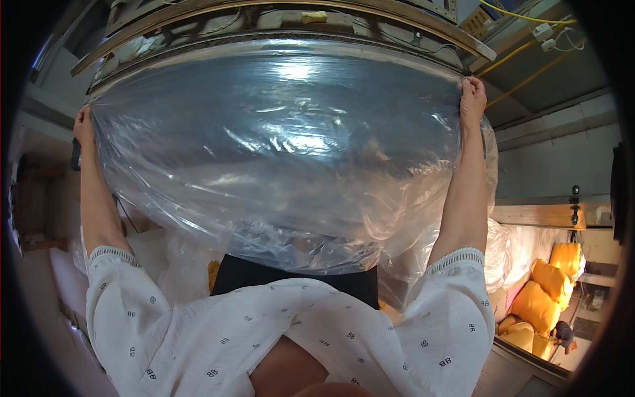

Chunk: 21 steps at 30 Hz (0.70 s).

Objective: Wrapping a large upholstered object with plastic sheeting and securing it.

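Observation:
A wide sheet of clear plastic film [278, 159] is stretched between my two hands, shiny and wrinkled, its lower part hanging in folds toward my lap. My left hand [84, 126] is closed on the film's far left corner. At the far right corner, my right hand [472, 102] pinches the film with the fingers pressed together. The film's far edge lies along a long machine bar [278, 34] in front of me. Both arms are stretched out and spread wide.
A wooden-edged beam [390, 18] runs above the machine bar, with a small yellow block [314, 17] behind it. Yellow cables [529, 14] hang at the upper right. More crumpled clear film [516, 255] is heaped on the right, near full yellow sacks [536, 304].

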Each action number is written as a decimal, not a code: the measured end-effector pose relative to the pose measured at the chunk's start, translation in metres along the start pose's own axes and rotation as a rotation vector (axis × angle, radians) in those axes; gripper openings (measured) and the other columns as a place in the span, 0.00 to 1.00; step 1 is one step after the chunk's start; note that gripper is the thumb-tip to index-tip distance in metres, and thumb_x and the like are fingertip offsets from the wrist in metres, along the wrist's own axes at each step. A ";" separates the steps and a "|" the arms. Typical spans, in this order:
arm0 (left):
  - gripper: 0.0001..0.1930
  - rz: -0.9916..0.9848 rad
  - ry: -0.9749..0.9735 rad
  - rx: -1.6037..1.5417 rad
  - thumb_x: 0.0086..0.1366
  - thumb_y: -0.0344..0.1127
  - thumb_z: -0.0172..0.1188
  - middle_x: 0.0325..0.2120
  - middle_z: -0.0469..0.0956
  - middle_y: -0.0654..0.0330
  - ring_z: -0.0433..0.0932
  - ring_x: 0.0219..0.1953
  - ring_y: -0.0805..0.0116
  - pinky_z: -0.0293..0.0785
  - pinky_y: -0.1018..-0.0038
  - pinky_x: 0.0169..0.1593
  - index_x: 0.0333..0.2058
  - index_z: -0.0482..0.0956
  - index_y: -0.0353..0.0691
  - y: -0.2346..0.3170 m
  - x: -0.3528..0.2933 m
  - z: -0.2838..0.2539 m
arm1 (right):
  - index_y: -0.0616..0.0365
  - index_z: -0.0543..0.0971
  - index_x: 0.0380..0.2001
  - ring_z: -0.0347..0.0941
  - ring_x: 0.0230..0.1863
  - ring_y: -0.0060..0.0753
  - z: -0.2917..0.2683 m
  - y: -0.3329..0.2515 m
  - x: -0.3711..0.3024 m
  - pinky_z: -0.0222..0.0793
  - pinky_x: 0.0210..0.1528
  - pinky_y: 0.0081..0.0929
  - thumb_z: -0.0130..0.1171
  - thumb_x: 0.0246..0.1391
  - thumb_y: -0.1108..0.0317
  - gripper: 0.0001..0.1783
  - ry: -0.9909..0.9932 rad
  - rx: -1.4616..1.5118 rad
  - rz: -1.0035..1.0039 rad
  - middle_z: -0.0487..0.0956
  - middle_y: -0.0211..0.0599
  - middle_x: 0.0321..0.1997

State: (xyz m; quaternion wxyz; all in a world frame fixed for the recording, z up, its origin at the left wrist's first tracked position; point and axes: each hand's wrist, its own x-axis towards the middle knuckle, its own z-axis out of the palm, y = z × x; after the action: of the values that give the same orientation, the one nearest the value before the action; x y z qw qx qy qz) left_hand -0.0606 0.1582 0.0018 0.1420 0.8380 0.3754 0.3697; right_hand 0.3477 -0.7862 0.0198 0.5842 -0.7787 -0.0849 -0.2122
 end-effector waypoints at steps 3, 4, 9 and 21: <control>0.21 -0.164 -0.036 -0.233 0.59 0.52 0.62 0.38 0.81 0.64 0.75 0.42 0.74 0.68 0.79 0.47 0.41 0.83 0.41 0.030 0.019 0.040 | 0.61 0.78 0.36 0.68 0.35 0.19 -0.011 -0.006 0.001 0.64 0.42 0.18 0.59 0.55 0.64 0.11 0.018 -0.048 -0.041 0.76 0.27 0.31; 0.21 -0.160 -0.041 -0.238 0.59 0.52 0.62 0.38 0.81 0.64 0.75 0.42 0.74 0.68 0.79 0.47 0.41 0.83 0.41 0.032 0.026 0.043 | 0.61 0.78 0.36 0.68 0.35 0.19 -0.008 -0.005 0.005 0.64 0.42 0.18 0.59 0.55 0.64 0.11 0.025 -0.053 -0.040 0.76 0.27 0.31; 0.24 -0.164 -0.061 -0.204 0.58 0.54 0.61 0.41 0.80 0.60 0.75 0.45 0.70 0.66 0.78 0.51 0.44 0.82 0.41 0.048 0.046 0.055 | 0.63 0.78 0.35 0.69 0.34 0.20 -0.001 0.000 0.019 0.64 0.40 0.19 0.59 0.53 0.62 0.13 -0.025 -0.169 -0.006 0.77 0.29 0.32; 0.26 -0.156 -0.031 0.061 0.57 0.54 0.58 0.43 0.79 0.53 0.75 0.48 0.63 0.65 0.72 0.53 0.43 0.81 0.37 0.045 0.064 0.078 | 0.63 0.71 0.30 0.65 0.36 0.37 -0.003 -0.009 0.024 0.63 0.43 0.31 0.66 0.42 0.55 0.23 0.207 -0.570 -0.116 0.69 0.40 0.32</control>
State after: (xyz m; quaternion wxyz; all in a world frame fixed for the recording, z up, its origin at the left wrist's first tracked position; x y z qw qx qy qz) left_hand 0.0481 0.1779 0.0040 0.1506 0.8157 0.4484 0.3331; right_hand 0.3647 -0.7891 0.0389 0.3346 -0.8794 -0.0064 -0.3387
